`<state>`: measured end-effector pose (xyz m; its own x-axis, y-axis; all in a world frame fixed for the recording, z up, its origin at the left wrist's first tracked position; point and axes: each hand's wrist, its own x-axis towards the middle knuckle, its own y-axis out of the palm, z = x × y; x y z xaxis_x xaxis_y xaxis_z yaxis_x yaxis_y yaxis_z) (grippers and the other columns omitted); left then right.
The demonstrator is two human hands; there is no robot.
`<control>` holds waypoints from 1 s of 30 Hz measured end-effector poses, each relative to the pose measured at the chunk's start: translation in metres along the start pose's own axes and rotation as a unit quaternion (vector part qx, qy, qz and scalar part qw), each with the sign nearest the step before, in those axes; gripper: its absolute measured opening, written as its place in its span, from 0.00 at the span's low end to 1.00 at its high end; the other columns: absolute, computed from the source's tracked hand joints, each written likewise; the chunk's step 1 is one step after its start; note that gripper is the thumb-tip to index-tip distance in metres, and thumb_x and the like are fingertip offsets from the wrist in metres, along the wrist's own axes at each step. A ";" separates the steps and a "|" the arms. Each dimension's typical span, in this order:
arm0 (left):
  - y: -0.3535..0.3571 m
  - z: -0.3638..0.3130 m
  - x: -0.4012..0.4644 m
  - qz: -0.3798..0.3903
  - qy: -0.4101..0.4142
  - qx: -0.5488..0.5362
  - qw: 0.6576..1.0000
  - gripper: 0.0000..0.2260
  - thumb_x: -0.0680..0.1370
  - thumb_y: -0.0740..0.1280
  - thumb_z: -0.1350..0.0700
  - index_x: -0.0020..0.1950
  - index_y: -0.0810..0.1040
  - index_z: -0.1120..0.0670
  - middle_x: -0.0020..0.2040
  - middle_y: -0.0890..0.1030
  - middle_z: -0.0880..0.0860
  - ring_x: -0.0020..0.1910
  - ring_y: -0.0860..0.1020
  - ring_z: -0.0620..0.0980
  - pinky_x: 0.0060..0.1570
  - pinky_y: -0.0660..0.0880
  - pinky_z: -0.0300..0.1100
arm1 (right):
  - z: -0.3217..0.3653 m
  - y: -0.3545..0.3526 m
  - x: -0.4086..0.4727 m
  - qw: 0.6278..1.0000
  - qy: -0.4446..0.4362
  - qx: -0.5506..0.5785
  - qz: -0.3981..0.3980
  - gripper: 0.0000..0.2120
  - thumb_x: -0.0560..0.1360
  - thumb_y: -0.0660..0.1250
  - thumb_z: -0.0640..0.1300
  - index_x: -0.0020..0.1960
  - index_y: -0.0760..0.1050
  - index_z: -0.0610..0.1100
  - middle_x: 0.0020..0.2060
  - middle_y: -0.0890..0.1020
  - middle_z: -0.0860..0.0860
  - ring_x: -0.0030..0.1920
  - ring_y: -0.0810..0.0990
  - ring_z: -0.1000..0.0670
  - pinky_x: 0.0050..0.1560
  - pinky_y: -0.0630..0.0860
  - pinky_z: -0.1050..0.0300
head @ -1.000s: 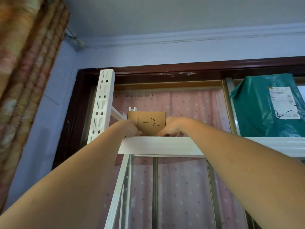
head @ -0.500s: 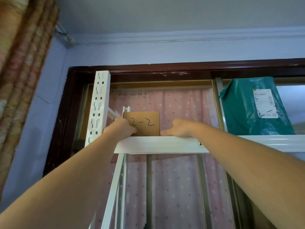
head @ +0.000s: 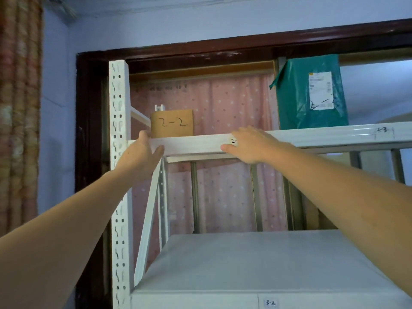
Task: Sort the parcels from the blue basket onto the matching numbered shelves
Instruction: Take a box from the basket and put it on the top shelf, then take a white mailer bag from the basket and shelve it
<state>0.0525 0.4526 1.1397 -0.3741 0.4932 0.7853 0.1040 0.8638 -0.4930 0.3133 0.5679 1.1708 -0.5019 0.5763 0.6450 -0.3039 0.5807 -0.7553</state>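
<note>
Cardboard parcel [head: 171, 123]: stands upright on the upper shelf [head: 312, 136] at its left end, "2-2" written on its face, close behind the front rail and just beside the white upright post [head: 118, 152]; neither hand holds it
Shelf label: a small tag on the rail beside the right hand starts "2-", the rest hidden by that hand; a tag further right reads 2-3; so whether the parcel sits in the matching bay is likely but cannot be confirmed
Left hand [head: 142, 152]: at the left end of the rail, fingers loosely spread and holding nothing, thumb against the rail's face, fingertips just below the parcel's lower left corner
Right hand [head: 252, 144]: draped over the rail right of the parcel, fingers relaxed and apart, empty
Green parcel [head: 311, 92]: upright further right on the same shelf, well apart from the cardboard one
Lower shelf [head: 256, 264]: tag reads 3-2
Risk 1: the left fingers catching the parcel's bottom corner, tipping it forward off the edge
Risk 2: weight on the rail shaking the rack, toppling the tall green parcel
Risk 3: the blue basket is out of view, so how many parcels are left cannot be told
</note>
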 end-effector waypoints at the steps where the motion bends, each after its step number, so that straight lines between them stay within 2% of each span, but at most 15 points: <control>1: 0.003 -0.002 -0.015 0.009 0.007 0.019 1.000 0.25 0.83 0.60 0.44 0.77 0.61 0.52 0.62 0.79 0.57 0.44 0.80 0.55 0.44 0.76 0.50 | -0.005 0.002 -0.012 1.000 -0.008 0.001 -0.001 0.32 0.80 0.53 0.67 0.73 0.69 0.45 0.69 0.73 0.43 0.67 0.71 0.40 0.67 0.69 0.43; 4: 0.015 -0.015 -0.063 0.061 0.029 0.063 0.996 0.26 0.82 0.60 0.42 0.77 0.62 0.51 0.69 0.75 0.54 0.56 0.78 0.56 0.51 0.76 0.50 | -0.024 0.009 -0.050 0.999 -0.033 -0.004 -0.018 0.33 0.81 0.53 0.66 0.78 0.63 0.46 0.77 0.63 0.44 0.76 0.61 0.41 0.74 0.61 0.42; 7: 0.038 -0.032 -0.105 0.137 0.035 0.108 0.984 0.29 0.83 0.61 0.41 0.80 0.59 0.52 0.77 0.68 0.54 0.70 0.73 0.56 0.67 0.72 0.54 | -0.051 0.026 -0.089 0.998 -0.059 0.008 -0.020 0.32 0.82 0.54 0.63 0.79 0.62 0.46 0.78 0.62 0.45 0.77 0.60 0.42 0.76 0.60 0.42; 12: 0.081 -0.062 -0.177 0.263 0.009 0.142 0.954 0.34 0.81 0.59 0.35 0.82 0.56 0.50 0.81 0.62 0.53 0.78 0.64 0.56 0.75 0.63 0.55 | -0.105 0.070 -0.151 0.993 -0.053 0.026 0.107 0.33 0.81 0.56 0.63 0.79 0.60 0.45 0.77 0.65 0.43 0.77 0.63 0.41 0.75 0.62 0.44; 16: 0.097 -0.089 -0.228 0.337 0.009 0.166 0.927 0.38 0.79 0.58 0.31 0.83 0.54 0.49 0.83 0.57 0.51 0.80 0.58 0.54 0.78 0.57 0.54 | -0.137 0.111 -0.200 0.973 -0.025 0.060 0.222 0.37 0.79 0.55 0.69 0.79 0.60 0.45 0.76 0.67 0.44 0.74 0.68 0.40 0.71 0.67 0.44; 19: 0.107 -0.104 -0.259 0.381 -0.001 0.197 0.904 0.39 0.79 0.58 0.30 0.83 0.54 0.49 0.83 0.56 0.50 0.81 0.56 0.53 0.79 0.53 0.52 | -0.147 0.141 -0.243 0.956 -0.027 0.072 0.282 0.38 0.79 0.53 0.69 0.82 0.54 0.48 0.80 0.60 0.46 0.78 0.61 0.42 0.76 0.60 0.43; 21: 0.114 -0.112 -0.275 0.399 -0.006 0.196 0.896 0.40 0.78 0.59 0.30 0.83 0.55 0.50 0.83 0.56 0.50 0.81 0.57 0.53 0.79 0.54 0.52 | -0.150 0.157 -0.264 0.947 -0.031 0.073 0.313 0.37 0.80 0.53 0.68 0.82 0.52 0.50 0.81 0.58 0.47 0.78 0.60 0.42 0.77 0.58 0.43; 25: 0.124 -0.118 -0.294 0.419 -0.028 0.167 0.892 0.41 0.76 0.61 0.28 0.82 0.57 0.48 0.81 0.63 0.51 0.78 0.64 0.55 0.76 0.61 0.55 | -0.154 0.175 -0.279 0.936 -0.004 0.122 0.331 0.37 0.77 0.56 0.69 0.80 0.55 0.53 0.76 0.68 0.47 0.69 0.72 0.44 0.69 0.70 0.45; 30: 0.110 -0.099 -0.316 0.427 -0.053 0.195 0.882 0.41 0.75 0.58 0.26 0.82 0.58 0.47 0.80 0.65 0.52 0.76 0.66 0.58 0.74 0.64 0.55 | -0.125 0.183 -0.282 0.931 -0.045 0.141 0.334 0.36 0.77 0.56 0.70 0.79 0.59 0.53 0.74 0.70 0.48 0.67 0.72 0.46 0.67 0.71 0.48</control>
<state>0.2738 0.4015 0.8746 -0.3983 0.9165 0.0375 0.0723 0.0721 -0.9948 0.5007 0.5836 0.8656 -0.7173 0.6966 0.0177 -0.0941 -0.0717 -0.9930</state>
